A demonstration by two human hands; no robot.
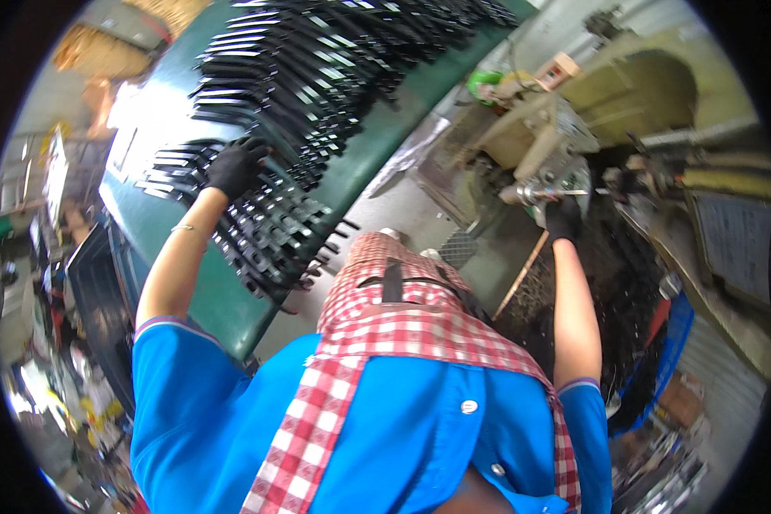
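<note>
Slender black parts (270, 224) lie roughly left to right on the green surface (381, 141) beneath the nearer left hand's grip (238, 167), its closure unclear, the right hand's grip (564, 219), equally unreadable, at the machine (535, 154).

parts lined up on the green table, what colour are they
The parts are glossy black, seen best in the head view.

Under my red-white checked apron (428, 334) is a blue, white-buttoned shirt (411, 428); to each side of it, my hands (238, 167) wear black gloves (564, 221).
</note>
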